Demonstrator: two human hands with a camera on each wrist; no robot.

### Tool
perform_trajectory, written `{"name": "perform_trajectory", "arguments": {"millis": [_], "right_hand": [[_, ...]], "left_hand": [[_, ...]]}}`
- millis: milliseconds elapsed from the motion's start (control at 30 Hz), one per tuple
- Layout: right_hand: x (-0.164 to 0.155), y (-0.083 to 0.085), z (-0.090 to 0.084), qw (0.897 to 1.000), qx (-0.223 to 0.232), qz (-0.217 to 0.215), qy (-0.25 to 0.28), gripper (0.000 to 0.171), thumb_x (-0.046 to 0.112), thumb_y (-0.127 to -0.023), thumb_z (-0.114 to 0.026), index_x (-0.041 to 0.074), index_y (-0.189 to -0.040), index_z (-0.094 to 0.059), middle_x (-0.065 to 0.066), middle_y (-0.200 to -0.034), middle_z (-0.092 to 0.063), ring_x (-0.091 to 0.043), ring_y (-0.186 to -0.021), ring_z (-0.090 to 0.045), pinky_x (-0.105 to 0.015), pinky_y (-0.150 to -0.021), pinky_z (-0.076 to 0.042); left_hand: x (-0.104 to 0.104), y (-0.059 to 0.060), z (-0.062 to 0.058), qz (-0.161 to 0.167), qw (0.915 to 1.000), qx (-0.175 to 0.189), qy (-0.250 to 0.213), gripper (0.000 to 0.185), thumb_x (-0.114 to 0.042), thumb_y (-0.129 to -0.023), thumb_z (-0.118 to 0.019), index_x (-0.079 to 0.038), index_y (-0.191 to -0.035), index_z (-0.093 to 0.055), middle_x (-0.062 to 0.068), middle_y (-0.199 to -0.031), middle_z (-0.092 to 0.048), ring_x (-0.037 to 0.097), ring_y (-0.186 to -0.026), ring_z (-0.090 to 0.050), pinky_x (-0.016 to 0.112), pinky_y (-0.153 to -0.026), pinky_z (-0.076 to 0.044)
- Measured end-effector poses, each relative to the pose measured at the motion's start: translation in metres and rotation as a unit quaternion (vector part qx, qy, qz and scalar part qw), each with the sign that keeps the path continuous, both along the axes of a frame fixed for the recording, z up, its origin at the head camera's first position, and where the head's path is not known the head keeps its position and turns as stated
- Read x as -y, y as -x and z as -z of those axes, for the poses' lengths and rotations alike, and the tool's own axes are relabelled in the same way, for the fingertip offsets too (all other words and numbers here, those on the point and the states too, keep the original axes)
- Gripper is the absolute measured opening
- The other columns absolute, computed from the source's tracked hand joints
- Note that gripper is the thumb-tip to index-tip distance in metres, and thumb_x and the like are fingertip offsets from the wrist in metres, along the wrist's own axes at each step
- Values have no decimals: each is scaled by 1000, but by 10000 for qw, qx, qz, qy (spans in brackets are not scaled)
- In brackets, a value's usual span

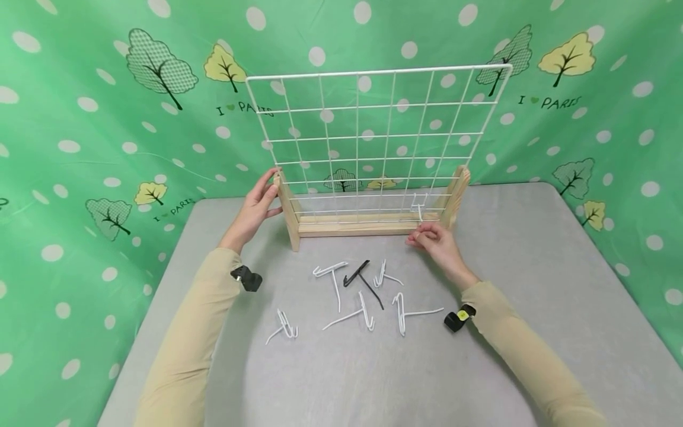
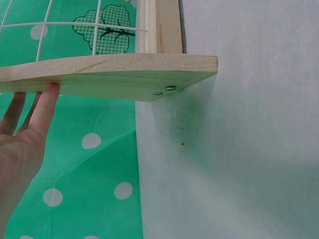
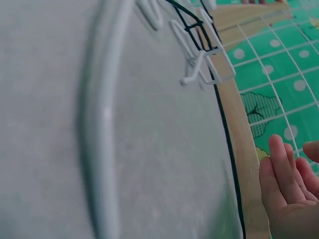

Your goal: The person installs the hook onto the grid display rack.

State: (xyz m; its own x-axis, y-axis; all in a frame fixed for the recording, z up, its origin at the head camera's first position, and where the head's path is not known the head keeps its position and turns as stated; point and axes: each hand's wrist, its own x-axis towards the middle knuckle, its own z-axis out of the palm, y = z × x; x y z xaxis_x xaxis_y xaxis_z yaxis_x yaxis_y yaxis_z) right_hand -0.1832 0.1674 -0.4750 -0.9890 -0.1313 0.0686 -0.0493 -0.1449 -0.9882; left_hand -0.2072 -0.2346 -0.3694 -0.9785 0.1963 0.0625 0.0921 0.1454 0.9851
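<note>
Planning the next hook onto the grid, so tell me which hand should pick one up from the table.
Probably the right hand: it hovers free just above the loose white hooks, holding nothing. The left hand rests against the wooden stand of the wire grid, steadying it, farther from most hooks.

Both arms are extended forward, with the hands held apart at mid-frame.

The left hand [image 1: 256, 207] is seen left of centre in the head view, raised with its fingers [image 2: 42, 107] straight and the fingertips laid against an upright edge; nothing is gripped. Its forearm, in a beige sleeve, is angled up from the lower left, and a small black device is worn at the wrist. The right hand [image 1: 434, 242] is placed right of centre, held low with fingers [image 3: 284, 167] loosely bent and close together. Whether anything is pinched cannot be told. Its sleeved forearm is stretched in from the lower right.
</note>
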Motion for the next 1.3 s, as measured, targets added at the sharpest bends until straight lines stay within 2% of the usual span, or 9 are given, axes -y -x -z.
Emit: {"name": "perform_trajectory", "arguments": {"millis": [167,300,467,633,800,900,1033,1133,1300], "right_hand": [[2,-4,0,9976,-121,-446,-508,14,-15,-92,-51,-23,-102,-46,-21,-87,-65,-15,-77,-68,-28,-78,-58],[2,-7,0,9903,-246,-780,-1127,14,-14,-92,-52,-21,-103,-49,-30,-92,-63,-21,-80,-69,-27,-78,-57],[1,-16,-1,9725,-430,-1094,-2009,13,-6,-91,-59,-14,-102,-56,-25,-92,-66,-30,-83,-66,-22,-72,-56],[-2,-25,-2,9572,-601,-1448,-2434,11,-2,-91,-62,-10,-99,-59,-22,-88,-66,-33,-75,-62,-24,-61,-54],[-7,-34,-2,9378,-760,-2055,-2691,8,1,-92,-62,-5,-97,-62,-17,-85,-66,-27,-69,-59,-26,-53,-52],[-10,-38,-4,9244,-862,-2377,-2856,6,3,-93,-63,-3,-95,-64,-14,-85,-66,-20,-69,-58,-24,-52,-50],[-15,-42,-2,9135,-1088,-2659,-2880,6,2,-93,-62,-3,-96,-65,-13,-88,-67,-17,-77,-60,-22,-63,-51],[-20,-44,2,9050,-1251,-2897,-2854,8,1,-93,-62,-2,-100,-65,-11,-92,-68,-19,-86,-62,-23,-76,-53],[-27,-52,5,8802,-1511,-3315,-3041,11,8,-94,-62,5,-103,-68,-4,-99,-67,-16,-92,-58,-27,-83,-49]], "left_hand": [[0,-1,-1,-2,10000,2,-6,51,-21,-107,-35,-14,-155,-19,22,-152,-26,39,-135,-31,55,-103,-40],[0,0,0,1,10000,4,11,52,-21,-107,-35,-15,-155,-18,22,-152,-25,40,-134,-32,55,-103,-40],[3,6,9,20,10000,-16,-81,51,-22,-106,-35,-18,-155,-20,22,-153,-25,40,-134,-32,55,-103,-39],[6,13,20,-75,9999,-91,-23,52,-28,-106,-37,-23,-155,-22,18,-152,-29,38,-133,-35,53,-102,-42],[7,12,21,-120,9998,-137,14,53,-32,-105,-38,-26,-155,-23,18,-152,-29,38,-133,-36,51,-102,-43],[6,10,16,-99,9999,-105,1,53,-31,-105,-38,-24,-155,-22,18,-153,-27,38,-133,-35,52,-102,-42],[6,9,16,-69,9999,-102,2,54,-32,-105,-38,-25,-155,-21,18,-154,-26,38,-134,-34,53,-102,-41],[7,11,20,-55,9999,-97,18,54,-33,-105,-38,-26,-155,-20,16,-154,-25,38,-134,-34,53,-102,-41],[6,9,16,-46,10000,6,-30,53,-29,-106,-37,-24,-156,-19,17,-156,-23,38,-135,-32,54,-103,-40]]}}
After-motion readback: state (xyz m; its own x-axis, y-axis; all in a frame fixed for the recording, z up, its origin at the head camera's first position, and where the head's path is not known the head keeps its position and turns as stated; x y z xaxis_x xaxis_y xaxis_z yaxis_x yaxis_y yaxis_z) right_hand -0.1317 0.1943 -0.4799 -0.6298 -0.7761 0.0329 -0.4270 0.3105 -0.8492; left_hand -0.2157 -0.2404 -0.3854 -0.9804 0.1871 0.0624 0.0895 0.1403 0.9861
